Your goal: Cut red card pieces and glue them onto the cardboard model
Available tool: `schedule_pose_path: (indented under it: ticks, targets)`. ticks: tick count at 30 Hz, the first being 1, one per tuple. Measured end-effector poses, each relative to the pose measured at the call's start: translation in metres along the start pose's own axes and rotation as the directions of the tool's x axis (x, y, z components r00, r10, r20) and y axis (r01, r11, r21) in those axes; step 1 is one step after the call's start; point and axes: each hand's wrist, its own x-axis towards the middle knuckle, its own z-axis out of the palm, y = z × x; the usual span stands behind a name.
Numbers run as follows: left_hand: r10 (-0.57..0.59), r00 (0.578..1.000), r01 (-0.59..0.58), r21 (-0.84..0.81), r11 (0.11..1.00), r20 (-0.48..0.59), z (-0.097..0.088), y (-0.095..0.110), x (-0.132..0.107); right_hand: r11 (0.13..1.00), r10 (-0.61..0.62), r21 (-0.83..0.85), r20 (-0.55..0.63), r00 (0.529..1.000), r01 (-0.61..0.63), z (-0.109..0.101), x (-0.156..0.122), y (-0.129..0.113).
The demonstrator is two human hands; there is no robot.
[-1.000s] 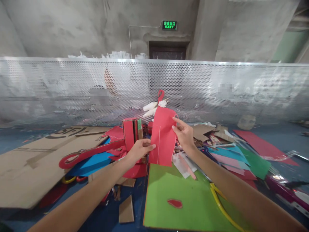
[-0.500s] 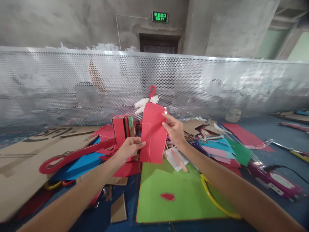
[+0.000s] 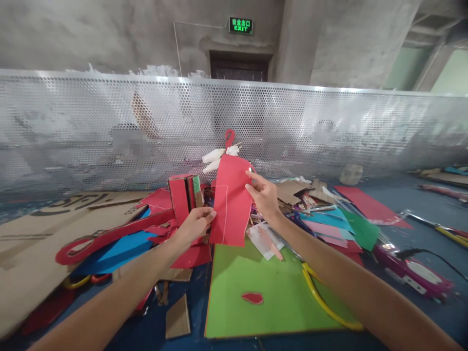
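A red sheet of card (image 3: pixel 236 204) with a rounded top and thin pale lines drawn on its left half is held upright over the green board. My right hand (image 3: pixel 265 195) grips its right edge, thumb and index finger lying on the front face and the other fingers partly hidden. At the lower left edge, my left hand (image 3: pixel 197 223) is closed, its thumb tip touching the card's margin. Behind the top of the card show white petal-like pieces (image 3: pixel 213 156) and a red loop (image 3: pixel 229 136). A small red teardrop-shaped piece (image 3: pixel 252 298) lies on the green board (image 3: pixel 278 312).
Left of the card stands a red cardboard block (image 3: pixel 180 197), beside a long red strip with a looped end (image 3: pixel 73 251) and brown cardboard (image 3: pixel 32 253). Coloured sheets (image 3: pixel 329 219), yellow-handled scissors (image 3: pixel 310 292) and a purple device with a cord (image 3: pixel 411 270) lie to the right. A perforated metal panel (image 3: pixel 175 122) rises behind.
My left hand has slid slightly left, so its thumb now sits at the card's edge instead of over its face. The right hand's grip looks the same. The view has shifted slightly.
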Motion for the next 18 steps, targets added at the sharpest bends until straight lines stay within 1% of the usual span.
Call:
schedule_pose_path:
  ticks: [5,9,13,18]
  targets:
    - [0.023,1.0,-0.023,0.014,1.0,-0.014,0.003,0.003,0.0,1.0,0.006,0.016,0.001,1.0,-0.006,-0.004,0.003,0.004]
    - [0.033,0.999,-0.033,0.029,0.999,-0.003,0.004,0.009,-0.003,0.999,0.013,0.033,0.02,1.0,-0.014,-0.004,0.004,0.0]
    - [0.023,1.0,-0.023,0.057,0.998,-0.003,0.002,0.012,-0.005,0.999,0.017,0.042,0.014,1.0,-0.018,-0.003,0.004,-0.004]
    - [0.02,1.0,-0.019,0.089,0.996,-0.009,-0.002,0.012,-0.005,1.0,0.027,0.003,0.021,0.999,-0.027,-0.004,0.003,-0.007]
